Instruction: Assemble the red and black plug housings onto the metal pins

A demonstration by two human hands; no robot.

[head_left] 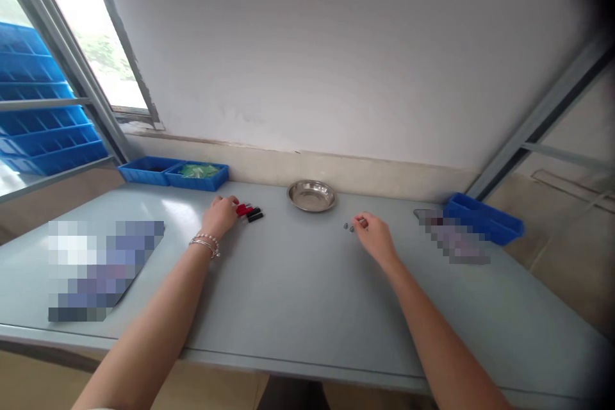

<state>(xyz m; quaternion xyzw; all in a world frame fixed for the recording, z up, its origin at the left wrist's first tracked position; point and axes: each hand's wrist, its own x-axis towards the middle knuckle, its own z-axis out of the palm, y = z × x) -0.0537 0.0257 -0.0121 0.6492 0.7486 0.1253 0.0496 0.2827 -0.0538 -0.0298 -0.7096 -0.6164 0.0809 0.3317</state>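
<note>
My left hand [220, 214], a beaded bracelet on its wrist, rests on the grey table [298, 288] with fingers curled onto a small red part [241, 209]. Two small black parts [254, 214] lie just right of it. My right hand [373, 234] reaches forward with fingertips pinched around tiny grey pieces [349, 227] on the table top. A shallow steel dish [312, 195] stands between and beyond both hands, near the wall.
Two blue bins [173, 173] sit at the back left, one holding green bags [198, 170]. Another blue bin [483, 218] stands at the right edge. Blurred patches cover items at left and right. Stacked blue trays [38, 109] show through the window.
</note>
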